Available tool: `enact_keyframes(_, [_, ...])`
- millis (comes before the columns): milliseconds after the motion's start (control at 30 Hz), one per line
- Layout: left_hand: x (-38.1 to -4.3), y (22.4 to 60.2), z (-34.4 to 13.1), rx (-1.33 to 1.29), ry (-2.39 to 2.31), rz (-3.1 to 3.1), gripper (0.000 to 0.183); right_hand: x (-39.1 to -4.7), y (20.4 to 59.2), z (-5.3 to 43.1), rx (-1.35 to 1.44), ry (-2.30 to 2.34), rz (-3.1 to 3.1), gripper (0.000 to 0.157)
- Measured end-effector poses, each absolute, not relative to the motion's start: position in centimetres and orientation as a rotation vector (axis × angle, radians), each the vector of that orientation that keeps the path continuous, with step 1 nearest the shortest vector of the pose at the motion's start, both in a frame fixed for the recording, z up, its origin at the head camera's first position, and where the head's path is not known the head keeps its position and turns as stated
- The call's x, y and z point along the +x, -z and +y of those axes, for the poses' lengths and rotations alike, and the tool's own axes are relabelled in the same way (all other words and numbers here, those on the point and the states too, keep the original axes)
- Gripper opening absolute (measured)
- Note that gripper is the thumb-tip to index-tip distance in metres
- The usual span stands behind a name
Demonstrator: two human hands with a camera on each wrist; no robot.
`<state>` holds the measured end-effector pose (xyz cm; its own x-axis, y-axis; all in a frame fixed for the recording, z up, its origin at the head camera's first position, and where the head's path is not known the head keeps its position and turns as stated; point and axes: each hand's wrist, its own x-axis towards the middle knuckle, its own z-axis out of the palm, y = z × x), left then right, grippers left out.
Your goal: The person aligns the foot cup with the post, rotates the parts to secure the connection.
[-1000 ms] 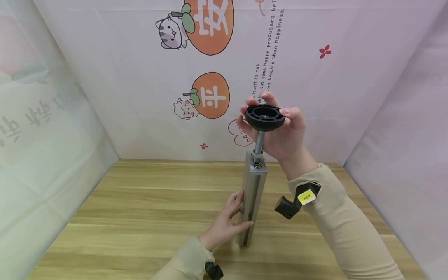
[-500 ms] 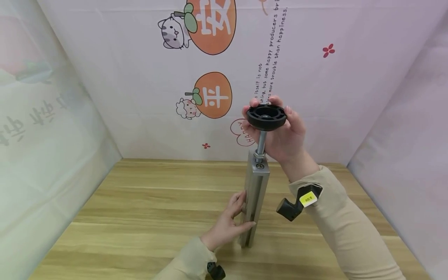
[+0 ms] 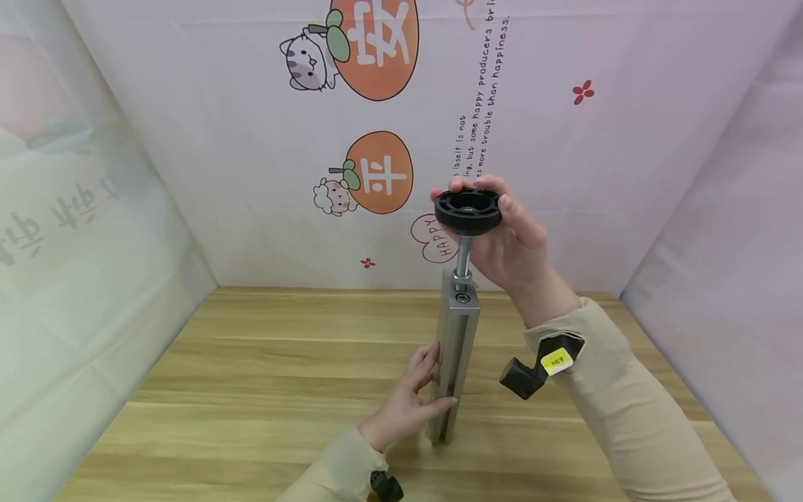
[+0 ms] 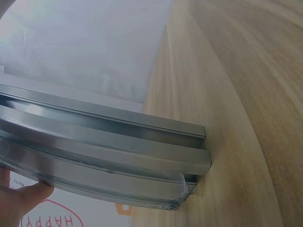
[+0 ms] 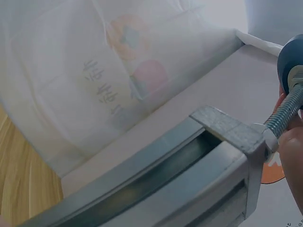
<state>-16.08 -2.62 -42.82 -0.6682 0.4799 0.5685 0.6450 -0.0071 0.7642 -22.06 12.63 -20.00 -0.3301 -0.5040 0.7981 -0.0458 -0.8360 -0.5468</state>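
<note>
A slotted aluminium profile [image 3: 453, 362] stands upright on the wooden table, its lower end on the wood in the left wrist view. My left hand [image 3: 404, 404] grips its lower half, thumb across the near face and fingers on the left side. From the end plate [image 5: 227, 127] on top rises a threaded rod [image 5: 286, 111] with a nut [image 3: 462, 277] at its base. The rod carries a round black levelling foot [image 3: 467, 222], hollow side up. My right hand [image 3: 517, 247] holds the foot by its rim, fingertips around the far edge and thumb at the right.
The wooden table [image 3: 263, 376] spreads around the profile. A printed white cloth [image 3: 263, 209] hangs behind it, with more cloth walls at left and right. A black wrist camera [image 3: 527, 376] sits on the right sleeve, another [image 3: 385, 486] on the left.
My right hand's fingers have shifted around the foot's rim, with the thumb coming further over the right edge. The left hand and the profile stay where they were.
</note>
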Motion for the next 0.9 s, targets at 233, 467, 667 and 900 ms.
enact_keyframes(233, [-16.1, 42.8, -2.7, -1.188, 1.74, -2.118, 0.092, -21.6, 19.3, 13.1, -1.677, 2.321, 1.028, 0.021])
enact_keyframes(467, [-16.1, 42.6, -2.7, -1.185, 1.739, -2.129, 0.093, -21.0, 18.6, 13.9, -1.62, 2.368, 1.465, 0.02])
enact_keyframes(667, [-16.0, 42.7, -2.6, -1.201, 1.734, -2.114, 0.094, -20.1, 18.1, 14.3, -1.567, 2.255, 2.124, 0.011])
enact_keyframes(900, [-15.9, 42.8, -2.6, -1.185, 1.727, -2.14, 0.092, -19.3, 17.4, 14.2, -1.615, 2.045, 2.538, 0.016])
